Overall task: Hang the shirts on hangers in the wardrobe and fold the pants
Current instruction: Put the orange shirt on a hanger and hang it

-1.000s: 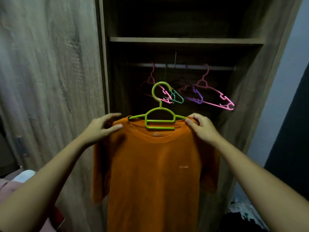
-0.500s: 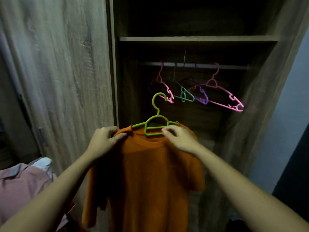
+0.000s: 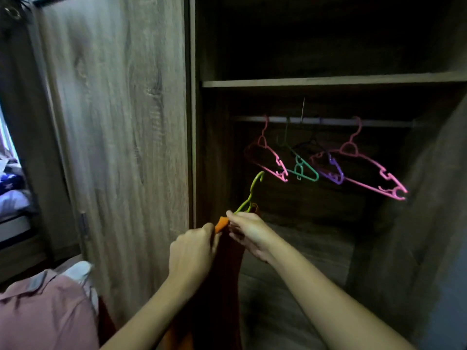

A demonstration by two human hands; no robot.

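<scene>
Hanging step: orange shirt (image 3: 222, 223) on green hanger (image 3: 249, 198) sits at 7 o'clock of the rail (image 3: 328, 120), left hand (image 3: 192, 251) gripping its shoulder, right hand (image 3: 250, 231) pinching its cloth; next, hanger likely needs lifting onto rail.

Both forearms bare and stretched forward. Left forearm comes in from 7 o'clock, right from 5 o'clock, and they converge just below centre. Left hand (image 3: 193, 250): back toward the camera, fingers curled, fingertips pinching a fold of the orange shirt (image 3: 221, 224). Right hand (image 3: 250, 234): at 2 o'clock of the left, close beside it, thumb and fingertips pinching the same fold.
</scene>
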